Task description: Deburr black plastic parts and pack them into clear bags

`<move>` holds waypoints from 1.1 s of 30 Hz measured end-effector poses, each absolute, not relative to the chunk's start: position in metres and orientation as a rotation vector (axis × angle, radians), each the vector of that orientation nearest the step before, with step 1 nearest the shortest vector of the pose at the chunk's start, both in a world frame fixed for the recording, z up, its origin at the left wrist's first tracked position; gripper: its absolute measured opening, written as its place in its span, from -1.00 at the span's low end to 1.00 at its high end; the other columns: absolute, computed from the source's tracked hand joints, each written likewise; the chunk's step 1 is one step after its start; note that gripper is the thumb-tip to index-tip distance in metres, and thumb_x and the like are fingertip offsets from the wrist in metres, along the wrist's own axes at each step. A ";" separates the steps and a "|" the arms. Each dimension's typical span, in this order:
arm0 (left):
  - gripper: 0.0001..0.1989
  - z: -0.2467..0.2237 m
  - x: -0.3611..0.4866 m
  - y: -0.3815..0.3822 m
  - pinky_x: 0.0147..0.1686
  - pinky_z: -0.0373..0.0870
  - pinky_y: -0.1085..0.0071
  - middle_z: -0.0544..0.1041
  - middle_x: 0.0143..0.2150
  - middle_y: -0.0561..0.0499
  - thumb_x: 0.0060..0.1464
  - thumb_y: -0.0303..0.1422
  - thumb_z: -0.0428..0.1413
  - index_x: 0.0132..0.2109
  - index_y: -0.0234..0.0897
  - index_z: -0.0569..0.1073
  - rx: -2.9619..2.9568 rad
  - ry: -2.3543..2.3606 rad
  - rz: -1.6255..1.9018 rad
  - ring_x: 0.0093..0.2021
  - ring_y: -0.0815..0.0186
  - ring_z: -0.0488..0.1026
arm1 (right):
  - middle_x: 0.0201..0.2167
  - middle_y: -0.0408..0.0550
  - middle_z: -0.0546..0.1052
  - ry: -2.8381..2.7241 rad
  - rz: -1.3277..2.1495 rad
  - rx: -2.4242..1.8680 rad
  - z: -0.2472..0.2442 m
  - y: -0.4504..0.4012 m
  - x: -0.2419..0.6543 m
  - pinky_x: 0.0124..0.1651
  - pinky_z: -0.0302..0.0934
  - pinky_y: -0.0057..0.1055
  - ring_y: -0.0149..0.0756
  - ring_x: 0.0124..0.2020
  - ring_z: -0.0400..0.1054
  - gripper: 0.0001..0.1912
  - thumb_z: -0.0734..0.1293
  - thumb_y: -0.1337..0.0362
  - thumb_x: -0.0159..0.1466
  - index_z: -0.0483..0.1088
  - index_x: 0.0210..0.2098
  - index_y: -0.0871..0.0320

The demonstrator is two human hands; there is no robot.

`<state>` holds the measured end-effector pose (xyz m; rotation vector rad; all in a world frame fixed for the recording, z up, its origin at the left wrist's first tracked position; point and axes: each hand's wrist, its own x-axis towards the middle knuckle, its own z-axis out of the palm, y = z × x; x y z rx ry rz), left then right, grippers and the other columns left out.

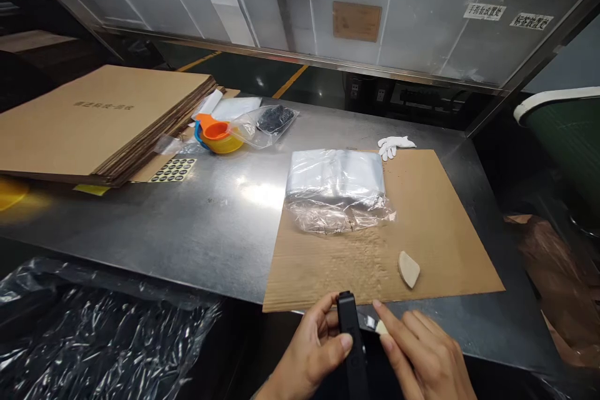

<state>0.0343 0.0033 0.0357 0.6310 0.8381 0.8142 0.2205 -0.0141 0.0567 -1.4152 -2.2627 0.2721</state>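
At the table's front edge, my left hand [316,347] is closed around a long black object [352,344], its thumb on the near face. Just to the right, my right hand [419,350] pinches a small cream-coloured piece [381,327] between thumb and index finger, close beside the black object's side. A pale wedge-shaped pad [409,270] lies on the cardboard sheet [435,219] above my right hand. Farther back on that sheet is a clear plastic package [335,178] of flat bags.
Stacked cardboard [94,119] fills the left of the metal table [225,225]. Near it are a sticker sheet [172,170], yellow and orange containers [219,137] and a bagged black item [275,119]. A white glove [395,145] lies at the back.
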 end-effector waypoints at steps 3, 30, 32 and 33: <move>-0.51 0.037 0.035 0.003 -0.21 0.31 0.42 0.51 -0.29 -0.01 -0.13 -0.16 0.25 -0.06 -0.25 0.36 0.628 0.827 0.813 -0.31 0.34 0.41 | -0.60 -0.12 0.35 -2.283 0.220 -1.410 0.059 -0.014 0.219 -0.55 0.09 -0.45 -0.38 -0.58 0.26 -0.66 0.11 0.32 0.34 0.36 0.02 0.27; -0.48 0.022 0.028 0.005 -0.38 0.25 0.46 0.46 -0.41 -0.02 -0.07 -0.11 0.18 -0.02 -0.34 0.36 0.747 0.762 0.734 -0.40 0.35 0.34 | -0.36 -0.07 0.50 -2.035 0.761 -1.633 0.031 -0.013 0.226 -0.32 0.28 -0.41 -0.30 -0.34 0.41 -0.62 0.08 0.19 0.36 0.27 0.11 0.08; -0.47 0.019 0.028 0.006 -0.42 0.24 0.47 0.47 -0.42 -0.04 -0.07 -0.10 0.17 -0.03 -0.36 0.36 0.721 0.713 0.709 -0.43 0.36 0.34 | -0.26 -0.04 0.51 -1.959 0.903 -1.621 0.035 -0.012 0.226 -0.19 0.28 -0.41 -0.29 -0.23 0.41 -0.62 0.08 0.18 0.36 0.27 0.11 0.05; -0.47 0.019 0.028 0.006 -0.45 0.24 0.48 0.47 -0.44 -0.04 -0.08 -0.09 0.16 -0.03 -0.37 0.36 0.690 0.684 0.701 -0.46 0.37 0.33 | -0.19 -0.04 0.50 -1.917 0.971 -1.610 0.037 -0.011 0.226 -0.11 0.26 -0.42 -0.29 -0.15 0.40 -0.63 0.08 0.17 0.36 0.28 0.10 0.04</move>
